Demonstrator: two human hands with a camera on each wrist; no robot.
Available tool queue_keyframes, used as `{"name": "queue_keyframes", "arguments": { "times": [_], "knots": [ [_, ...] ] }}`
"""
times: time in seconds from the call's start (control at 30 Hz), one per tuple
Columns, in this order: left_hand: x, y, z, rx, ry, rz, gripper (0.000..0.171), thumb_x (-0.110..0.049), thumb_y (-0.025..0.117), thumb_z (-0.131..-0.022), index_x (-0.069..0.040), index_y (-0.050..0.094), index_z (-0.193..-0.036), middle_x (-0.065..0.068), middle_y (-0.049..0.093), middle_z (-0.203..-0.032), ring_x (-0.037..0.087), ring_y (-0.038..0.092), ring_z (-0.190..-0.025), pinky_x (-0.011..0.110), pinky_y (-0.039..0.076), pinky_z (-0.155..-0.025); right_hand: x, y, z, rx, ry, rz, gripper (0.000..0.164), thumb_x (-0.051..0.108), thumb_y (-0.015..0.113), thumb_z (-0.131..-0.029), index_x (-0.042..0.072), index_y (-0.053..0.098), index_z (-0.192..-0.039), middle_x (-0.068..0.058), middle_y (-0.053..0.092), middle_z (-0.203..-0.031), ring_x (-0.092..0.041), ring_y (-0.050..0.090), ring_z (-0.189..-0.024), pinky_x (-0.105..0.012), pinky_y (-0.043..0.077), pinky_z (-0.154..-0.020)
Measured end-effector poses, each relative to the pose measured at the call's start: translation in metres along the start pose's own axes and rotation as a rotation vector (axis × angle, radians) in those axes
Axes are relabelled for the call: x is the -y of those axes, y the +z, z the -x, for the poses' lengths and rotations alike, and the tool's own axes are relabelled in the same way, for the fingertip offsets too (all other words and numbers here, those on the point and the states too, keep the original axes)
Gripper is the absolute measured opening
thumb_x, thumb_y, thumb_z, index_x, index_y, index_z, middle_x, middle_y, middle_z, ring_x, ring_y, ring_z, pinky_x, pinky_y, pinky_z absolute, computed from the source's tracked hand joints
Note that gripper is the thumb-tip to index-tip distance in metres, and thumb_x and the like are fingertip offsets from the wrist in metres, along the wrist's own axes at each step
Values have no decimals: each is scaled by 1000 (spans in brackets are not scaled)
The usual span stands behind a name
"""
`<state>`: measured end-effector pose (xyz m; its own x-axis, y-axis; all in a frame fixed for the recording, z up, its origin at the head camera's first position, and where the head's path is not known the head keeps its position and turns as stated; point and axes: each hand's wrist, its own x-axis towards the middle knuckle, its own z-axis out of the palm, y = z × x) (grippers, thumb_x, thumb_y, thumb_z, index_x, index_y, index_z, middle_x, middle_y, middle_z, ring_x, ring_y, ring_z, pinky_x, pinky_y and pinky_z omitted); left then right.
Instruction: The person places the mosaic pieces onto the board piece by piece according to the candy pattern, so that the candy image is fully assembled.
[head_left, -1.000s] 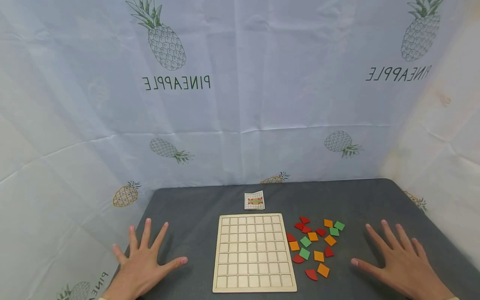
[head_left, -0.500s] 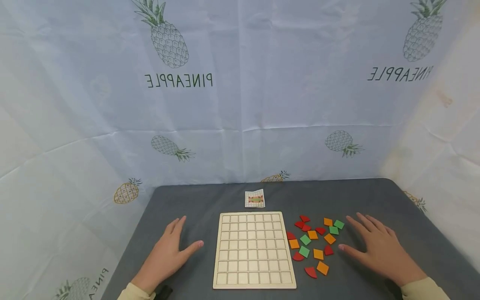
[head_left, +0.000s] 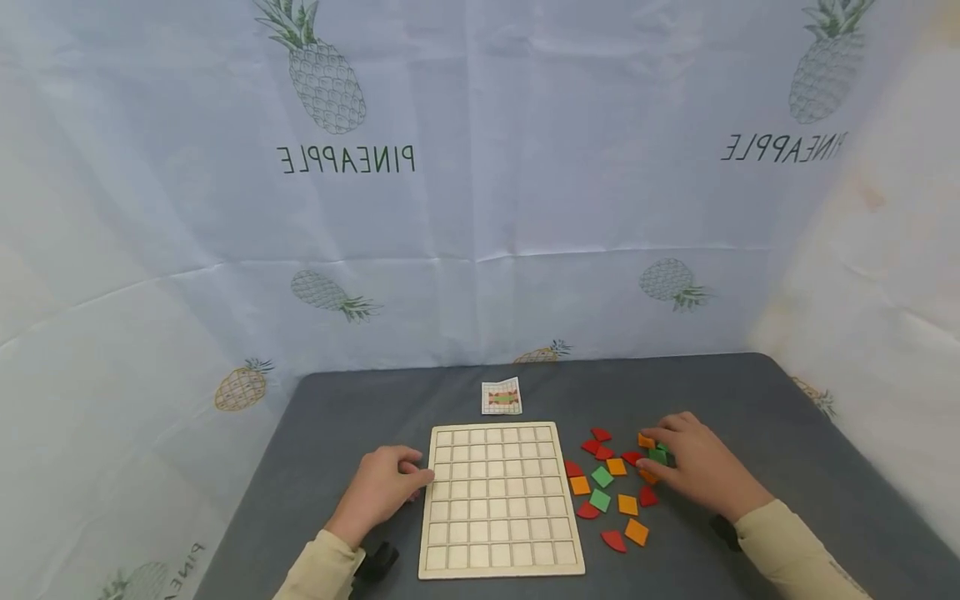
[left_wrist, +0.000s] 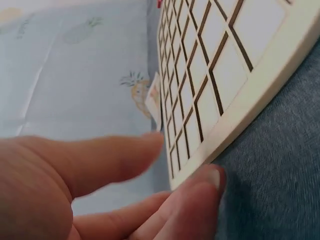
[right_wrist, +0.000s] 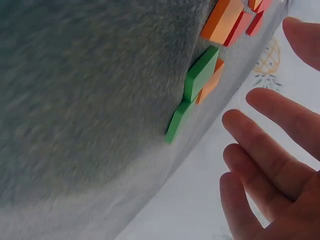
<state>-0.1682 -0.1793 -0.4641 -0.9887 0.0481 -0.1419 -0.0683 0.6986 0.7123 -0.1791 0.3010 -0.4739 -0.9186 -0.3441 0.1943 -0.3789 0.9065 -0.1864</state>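
A square wooden grid board (head_left: 491,507) lies flat on the dark table. At its left edge is my left hand (head_left: 375,492). In the left wrist view, a fingertip meets or nearly meets the board's rim (left_wrist: 220,145), while the thumb (left_wrist: 120,155) stands apart from the fingers. My right hand (head_left: 697,462) hovers over the far right pieces, partly covering them. In the right wrist view its spread fingers (right_wrist: 265,150) hold nothing, near a green square (right_wrist: 201,74) and an orange square (right_wrist: 223,21). Loose red quarter-round pieces (head_left: 613,541) lie nearer the board.
A small printed card (head_left: 501,397) with a coloured grid pattern lies behind the board. More orange squares (head_left: 636,532) and green squares (head_left: 599,500) are scattered to the board's right. A pineapple-print cloth (head_left: 480,208) hangs behind the table (head_left: 360,400).
Both hands have moved inward from spread positions. The left has come to the board's left edge with its fingers more bent; the right has moved left over the loose pieces.
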Motion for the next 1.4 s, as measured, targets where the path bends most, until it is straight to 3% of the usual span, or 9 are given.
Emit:
{"name": "queue_keyframes", "arguments": {
  "times": [0.2,0.37,0.6,0.83,1.4],
  "knots": [
    [4,1,-4,-6,-73,114,29,-16,85,-92,2,78,-113,4,78,-78,14,73,-65,32,64,-63,6,5,-10,60,15,-39,24,39,89,-90,20,83,-105,9,63,-95,-11,48,-87,-31,50,-69],
    [6,3,-9,-9,-110,149,26,-14,88,-89,0,79,-108,5,78,-79,14,74,-64,33,66,-63,7,6,-14,84,21,-45,16,36,90,-89,24,83,-97,10,60,-91,-10,43,-83,-28,44,-65],
    [5,9,-14,4,-150,186,17,-8,88,-84,-1,79,-97,7,77,-80,13,75,-65,32,67,-63,6,9,-18,133,27,-30,14,35,91,-87,28,80,-89,11,60,-89,-11,47,-84,-32,49,-68],
    [4,10,-16,-2,-161,181,16,-7,90,-84,0,79,-95,9,77,-82,13,74,-66,32,67,-63,7,11,-25,118,21,-24,14,32,93,-86,26,80,-87,10,63,-89,-12,51,-85,-35,54,-70],
    [7,9,-21,27,-170,209,16,-5,88,-85,1,78,-97,10,78,-85,13,76,-68,32,68,-64,20,15,-37,91,115,-160,12,24,89,-91,19,83,-100,3,74,-98,-19,62,-92,-45,62,-80]
  ]
}}
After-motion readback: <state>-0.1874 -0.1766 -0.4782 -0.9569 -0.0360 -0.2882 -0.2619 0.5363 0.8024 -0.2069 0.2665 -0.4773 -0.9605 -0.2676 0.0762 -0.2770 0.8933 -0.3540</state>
